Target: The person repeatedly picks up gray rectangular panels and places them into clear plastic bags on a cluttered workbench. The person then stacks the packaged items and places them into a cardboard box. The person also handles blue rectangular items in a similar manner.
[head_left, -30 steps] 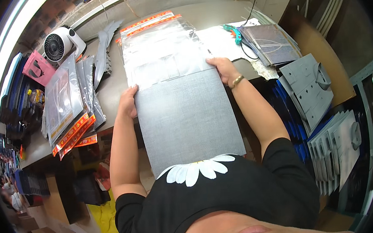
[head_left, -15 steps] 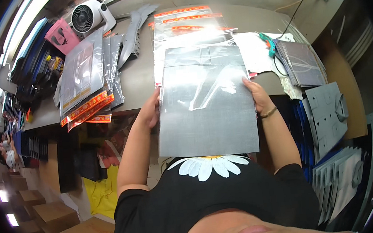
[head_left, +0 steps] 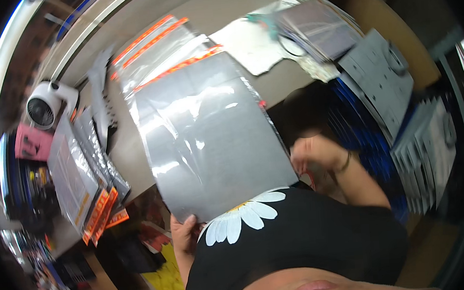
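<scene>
The right hand [head_left: 320,154] has let go of the grey sheet in its clear bag [head_left: 215,141] and now sits blurred beside its right edge; whether its fingers are open or closed cannot be told. The left hand [head_left: 187,230] has slid to the bottom corner, fingers gripping it. The sheet lies tilted over the table [head_left: 243,8], covering more bags [head_left: 153,47]. A white fan [head_left: 49,105] stands far left.

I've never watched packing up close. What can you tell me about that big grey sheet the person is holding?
The grey sheet is a flat, dark grey rectangle inside a glossy clear plastic bag with an orange strip at its far end. It lies tilted over the table edge. The left hand grips its near corner; the blurred right hand is beside its right edge.
</scene>
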Tool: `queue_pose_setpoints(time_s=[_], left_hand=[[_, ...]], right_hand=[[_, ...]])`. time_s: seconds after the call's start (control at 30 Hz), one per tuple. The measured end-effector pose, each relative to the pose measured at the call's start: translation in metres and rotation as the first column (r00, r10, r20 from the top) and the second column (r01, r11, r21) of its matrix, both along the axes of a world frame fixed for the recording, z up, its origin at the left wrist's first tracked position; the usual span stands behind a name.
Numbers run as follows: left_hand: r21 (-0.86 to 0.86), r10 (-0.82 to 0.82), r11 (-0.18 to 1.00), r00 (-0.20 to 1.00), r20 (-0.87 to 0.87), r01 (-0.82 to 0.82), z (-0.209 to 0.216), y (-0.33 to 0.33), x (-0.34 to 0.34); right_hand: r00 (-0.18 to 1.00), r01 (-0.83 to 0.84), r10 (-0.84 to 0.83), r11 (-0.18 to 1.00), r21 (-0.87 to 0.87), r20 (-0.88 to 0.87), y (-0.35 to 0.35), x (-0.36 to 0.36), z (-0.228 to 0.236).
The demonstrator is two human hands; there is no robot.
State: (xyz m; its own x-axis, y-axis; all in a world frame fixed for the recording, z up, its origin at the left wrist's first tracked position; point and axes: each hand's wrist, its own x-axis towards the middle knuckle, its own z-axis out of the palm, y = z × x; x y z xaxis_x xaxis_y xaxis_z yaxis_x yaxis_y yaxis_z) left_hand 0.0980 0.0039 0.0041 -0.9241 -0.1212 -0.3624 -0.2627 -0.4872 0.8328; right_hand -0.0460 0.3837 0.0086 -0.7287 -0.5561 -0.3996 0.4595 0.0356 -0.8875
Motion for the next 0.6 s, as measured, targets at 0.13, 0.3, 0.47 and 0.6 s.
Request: queue_pose_setpoints(time_s=[0.13,0.3,0.47,0.6], left_hand=[[0.040,-0.040,0.998,0.965,-0.260,0.053,-0.017,-0.021,-0.046],[-0.135,-0.004,0.990,0.964,-0.266,-0.033,-0.005,-0.006,-0.132],[-0.820,-0.008,0.454,0.919,-0.394,-0.348,0.000,0.016,-0.143],[-0.900,-0.332,-0.030,0.853,-0.402,-0.436,0.004,0.019,-0.156]], right_hand=[[0.481,0.759,-0.062,0.528,0.380,-0.875,0.035,-0.108,0.010],[0.419,0.906,0.397,-0.124,0.405,-0.817,0.093,-0.201,-0.015],[0.533,0.784,0.545,-0.031,0.619,-0.647,0.077,-0.191,-0.020],[0.100,0.855,0.539,0.383,0.349,-0.837,0.070,-0.158,-0.011]])
